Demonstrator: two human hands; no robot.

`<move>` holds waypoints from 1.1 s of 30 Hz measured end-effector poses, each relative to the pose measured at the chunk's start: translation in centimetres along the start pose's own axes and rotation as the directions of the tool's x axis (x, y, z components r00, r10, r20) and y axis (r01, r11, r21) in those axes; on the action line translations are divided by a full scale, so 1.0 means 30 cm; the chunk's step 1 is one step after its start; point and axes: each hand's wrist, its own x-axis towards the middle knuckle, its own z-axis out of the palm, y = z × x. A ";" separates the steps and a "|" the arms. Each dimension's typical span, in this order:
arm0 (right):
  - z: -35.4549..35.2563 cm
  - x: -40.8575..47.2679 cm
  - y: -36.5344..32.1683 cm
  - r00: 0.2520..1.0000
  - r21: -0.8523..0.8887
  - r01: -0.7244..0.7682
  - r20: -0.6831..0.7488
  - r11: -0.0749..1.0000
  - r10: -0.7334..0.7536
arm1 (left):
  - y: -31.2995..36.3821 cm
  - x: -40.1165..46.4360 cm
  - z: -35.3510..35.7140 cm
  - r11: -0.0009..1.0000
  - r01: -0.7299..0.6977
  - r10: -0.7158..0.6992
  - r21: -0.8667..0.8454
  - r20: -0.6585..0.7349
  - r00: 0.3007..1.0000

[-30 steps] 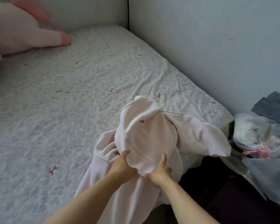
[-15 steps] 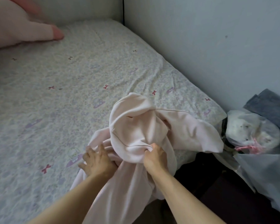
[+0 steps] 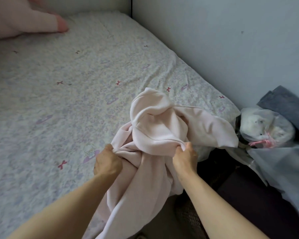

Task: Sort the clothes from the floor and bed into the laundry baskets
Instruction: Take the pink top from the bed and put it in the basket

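A pale pink hooded garment (image 3: 159, 128) lies bunched on the near right corner of the bed (image 3: 59, 100), its lower part hanging over the edge. My left hand (image 3: 107, 163) grips a fold on the garment's left side. My right hand (image 3: 186, 156) pinches the fabric below the hood on the right. One sleeve spreads out to the right toward the bed's corner. No laundry basket is in view.
A pink plush toy (image 3: 24, 16) lies at the bed's far left. Right of the bed stand clear plastic bags (image 3: 266, 130) with a white soft toy inside, and grey folded fabric (image 3: 288, 104) sits against the wall. Dark fabric (image 3: 240, 195) lies on the floor below.
My left hand has closed from resting on the garment to gripping a fold. My right hand has slid right along the fabric. The hood has crumpled and the garment has drawn toward me.
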 end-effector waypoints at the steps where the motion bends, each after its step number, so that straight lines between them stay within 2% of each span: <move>1: -0.021 -0.010 -0.017 1.000 0.020 0.001 -0.027 1.000 0.000 | -0.006 -0.005 -0.021 1.000 -0.012 0.012 -0.025 -0.016 1.000; 5: -0.092 -0.088 -0.106 0.994 0.128 0.021 -0.111 0.992 -0.007 | -0.012 -0.075 -0.082 0.995 -0.067 0.066 -0.076 -0.008 0.998; 12: -0.224 -0.308 -0.207 0.950 0.211 0.200 -0.279 0.957 -0.137 | 0.051 -0.245 -0.227 0.960 -0.184 0.188 -0.212 -0.001 0.982; 14: -0.282 -0.372 -0.204 0.951 0.167 0.225 -0.251 0.960 -0.179 | 0.080 -0.303 -0.273 0.931 -0.230 0.234 -0.283 -0.018 0.972; 17: -0.337 -0.478 -0.180 0.966 0.036 0.241 -0.107 0.970 -0.237 | 0.131 -0.409 -0.330 0.864 -0.303 0.315 -0.402 -0.038 0.948; 20: -0.377 -0.563 -0.166 0.968 0.017 0.253 0.000 0.967 -0.253 | 0.172 -0.503 -0.372 0.786 -0.367 0.398 -0.498 -0.048 0.916; 23: -0.447 -0.650 -0.155 0.958 0.044 0.273 0.080 0.961 -0.276 | 0.197 -0.592 -0.416 0.724 -0.473 0.531 -0.502 -0.033 0.847; 26: -0.536 -0.721 -0.151 0.943 0.042 0.309 0.119 0.950 -0.312 | 0.236 -0.718 -0.473 0.623 -0.597 0.680 -0.505 -0.028 0.733; 29: -0.631 -0.763 -0.143 0.933 -0.031 0.360 0.044 0.933 -0.358 | 0.270 -0.828 -0.513 0.534 -0.650 0.785 -0.541 0.033 0.618; 33: -0.763 -0.826 -0.086 0.923 0.008 0.383 -0.039 0.924 -0.382 | 0.321 -0.933 -0.521 0.463 -0.805 0.876 -0.372 0.049 0.481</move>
